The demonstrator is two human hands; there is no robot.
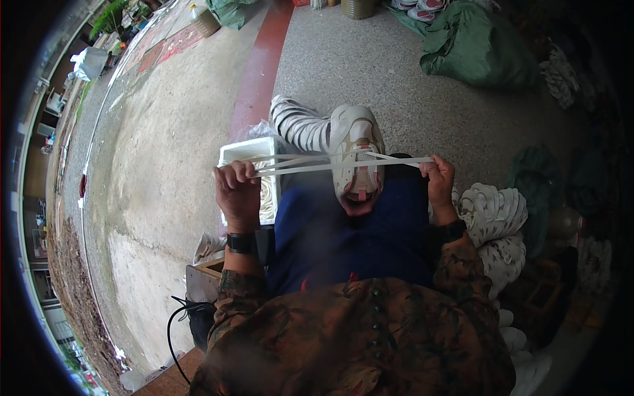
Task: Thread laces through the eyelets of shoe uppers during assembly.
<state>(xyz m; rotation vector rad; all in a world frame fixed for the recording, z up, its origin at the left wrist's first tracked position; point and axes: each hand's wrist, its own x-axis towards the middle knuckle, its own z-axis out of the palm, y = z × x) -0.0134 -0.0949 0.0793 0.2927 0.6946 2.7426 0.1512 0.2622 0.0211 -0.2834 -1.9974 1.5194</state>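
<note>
A beige and white sneaker [343, 130] with pink trim rests on my lap, its opening toward me. A flat white shoelace [304, 168] is stretched taut across it from side to side and passes through its front part. My left hand [239, 188] is closed on the lace strands left of the shoe. Out to the right, my right hand [438, 177] pinches the other end of the lace. Just beyond my left hand stands a white foam box [228, 154] with pale laces in it.
A row of nested white shoes [298, 123] lies beyond the sneaker. More stacked white shoes [495, 210] sit at my right. A large green sack [479, 56] is at the far right. A small wooden stool [205, 282] with a black cable [173, 328] is at my left.
</note>
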